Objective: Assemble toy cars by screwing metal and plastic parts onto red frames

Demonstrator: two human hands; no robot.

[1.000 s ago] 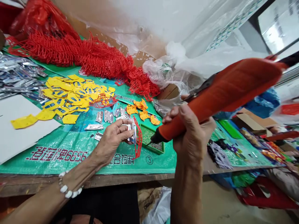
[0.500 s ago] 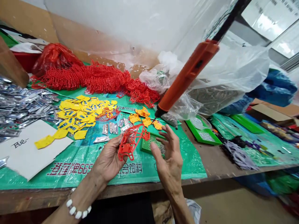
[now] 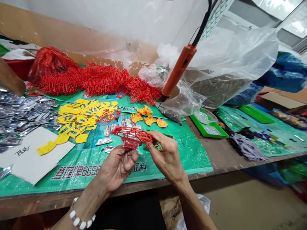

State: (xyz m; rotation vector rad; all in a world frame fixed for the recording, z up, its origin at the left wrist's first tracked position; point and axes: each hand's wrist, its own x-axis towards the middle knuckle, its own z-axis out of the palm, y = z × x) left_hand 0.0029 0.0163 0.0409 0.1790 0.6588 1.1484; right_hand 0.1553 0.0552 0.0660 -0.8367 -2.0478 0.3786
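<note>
A red plastic lattice frame (image 3: pixel 131 134), like a toy-car body, is held above the green mat between both hands. My left hand (image 3: pixel 120 166) has its fingers curled around the frame's underside. At its right end, my right hand (image 3: pixel 166 156) pinches the frame between thumb and fingers. Behind the right hand, a green perforated tray (image 3: pixel 157 146) is mostly hidden. Several orange plastic parts (image 3: pixel 150 120) lie beyond the hands, with small silver pieces (image 3: pixel 104 141) to the left. An orange screwdriver (image 3: pixel 178 73) hangs tip down behind the right hand.
Yellow parts (image 3: pixel 83 116), silver parts (image 3: pixel 26 111) and a tangled pile of red frames (image 3: pixel 103 80) cover the left and back. White card (image 3: pixel 43 163) lies at left. A bright green tray (image 3: pixel 212 131) with small metal pieces sits right, near clear plastic bags (image 3: pixel 227 60).
The red frame has been turned level. My right hand, formerly open and apart, has moved in and closed on its right end. The screwdriver has swung back, away from the hands.
</note>
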